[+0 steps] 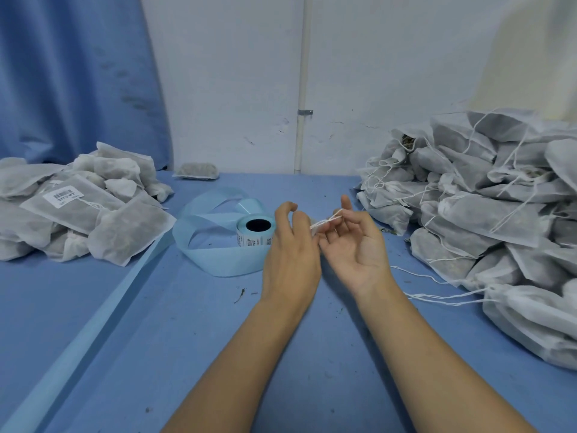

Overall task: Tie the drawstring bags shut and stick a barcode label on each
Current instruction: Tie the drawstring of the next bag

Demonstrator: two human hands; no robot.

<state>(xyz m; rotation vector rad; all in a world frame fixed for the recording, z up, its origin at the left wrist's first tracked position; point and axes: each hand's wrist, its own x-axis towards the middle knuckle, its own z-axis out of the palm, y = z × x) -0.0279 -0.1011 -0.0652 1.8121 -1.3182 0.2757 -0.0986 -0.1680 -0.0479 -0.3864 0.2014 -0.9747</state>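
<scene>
Over the middle of the blue table, in the head view, the right hand lies palm up, pinching a thin white strip at its fingertips. I cannot tell whether the strip is string or a label seen edge-on. The left hand curls its fingers at the strip's near end; whether it grips is hidden. Untied bags are heaped on the right and finished bags on the left.

This looks like a knot or a label in hand, and the next move needs a steady two-handed pull or press. The label roll sits just behind the left hand, and loose strings trail near the right forearm. Open table lies toward the person.
</scene>
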